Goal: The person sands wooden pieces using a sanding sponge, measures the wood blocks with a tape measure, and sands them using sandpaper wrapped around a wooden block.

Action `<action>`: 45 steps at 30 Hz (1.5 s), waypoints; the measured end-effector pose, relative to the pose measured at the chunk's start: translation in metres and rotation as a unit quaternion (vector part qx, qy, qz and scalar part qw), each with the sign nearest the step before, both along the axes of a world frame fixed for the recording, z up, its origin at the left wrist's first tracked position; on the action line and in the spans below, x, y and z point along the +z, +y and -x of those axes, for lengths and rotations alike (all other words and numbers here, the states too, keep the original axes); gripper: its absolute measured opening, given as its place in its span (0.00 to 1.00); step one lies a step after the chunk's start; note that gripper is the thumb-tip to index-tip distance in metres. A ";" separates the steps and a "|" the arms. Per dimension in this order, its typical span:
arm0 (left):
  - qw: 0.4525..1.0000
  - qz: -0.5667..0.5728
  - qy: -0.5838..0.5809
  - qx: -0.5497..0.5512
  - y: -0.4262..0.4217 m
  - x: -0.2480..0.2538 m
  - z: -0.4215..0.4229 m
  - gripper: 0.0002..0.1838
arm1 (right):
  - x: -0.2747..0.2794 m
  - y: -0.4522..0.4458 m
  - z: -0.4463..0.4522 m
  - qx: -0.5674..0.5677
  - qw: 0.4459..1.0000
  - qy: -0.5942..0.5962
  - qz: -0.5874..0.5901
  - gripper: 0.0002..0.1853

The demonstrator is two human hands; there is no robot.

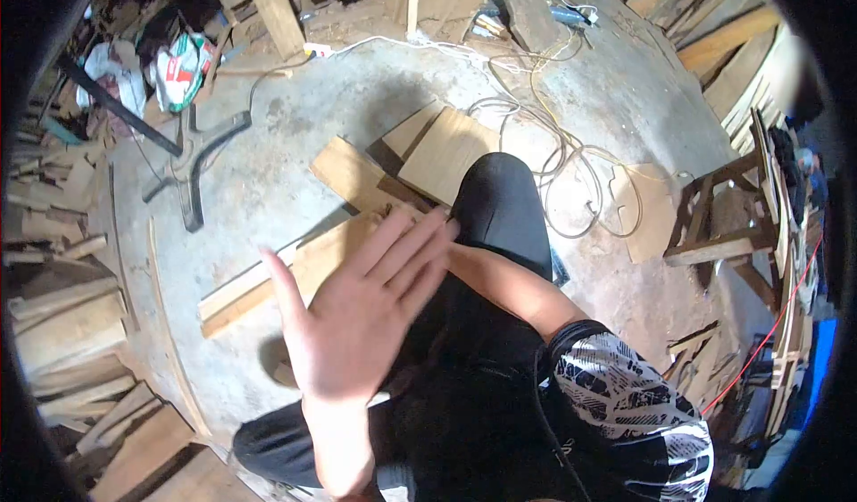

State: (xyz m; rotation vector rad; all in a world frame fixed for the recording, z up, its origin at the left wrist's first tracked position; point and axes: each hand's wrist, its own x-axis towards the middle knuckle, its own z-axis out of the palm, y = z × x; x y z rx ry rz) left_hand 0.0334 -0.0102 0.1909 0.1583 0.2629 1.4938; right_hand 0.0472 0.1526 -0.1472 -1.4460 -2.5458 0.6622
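My left hand (353, 323) is raised close to the camera, palm toward me, with its fingers stretched out and the thumb spread to the left. Nothing lies in it. From the right, my right forearm (509, 283) reaches in behind those fingers, so my right hand is mostly hidden and its grip does not show. Around that spot are a long wooden plank (312, 254), a shorter board (345, 167) and a squarish wooden panel (448, 151). My knee (502, 190), in black trousers, rises beside the panel.
Looped cables (571, 176) lie on the concrete floor (268, 163) at right of centre. A dark metal stand base (187, 158) is at upper left. Stacked wood offcuts (76, 319) line the left side. A wooden frame (728, 203) stands at right.
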 end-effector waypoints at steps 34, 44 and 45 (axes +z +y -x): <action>0.391 0.201 0.895 -0.068 -0.087 -0.449 0.084 0.36 | 0.134 -0.051 0.033 0.171 0.962 0.207 -0.055 0.25; 0.486 0.382 0.785 -0.036 -0.070 -0.460 0.067 0.18 | 0.064 -0.013 0.034 0.275 0.867 0.282 -0.306 0.20; 0.280 0.202 0.939 -0.016 -0.085 -0.508 0.072 0.17 | 0.101 -0.017 0.025 0.254 0.938 0.225 -0.074 0.23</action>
